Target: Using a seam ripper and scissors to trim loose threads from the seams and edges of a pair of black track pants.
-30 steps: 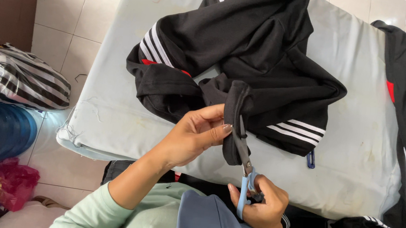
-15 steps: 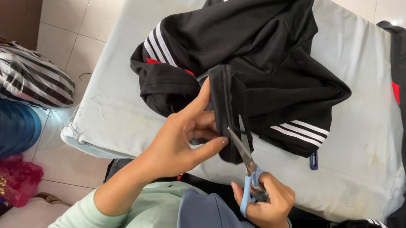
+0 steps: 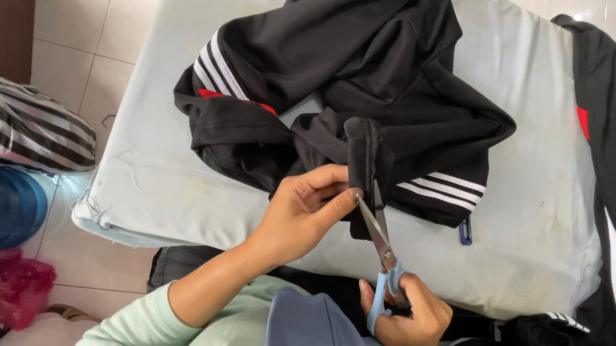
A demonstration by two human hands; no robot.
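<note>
Matt black cloth garment; shiny metal scissors.

Garment lies on the table, bags on floor to its left

Striped plastic bag at left edge
</note>
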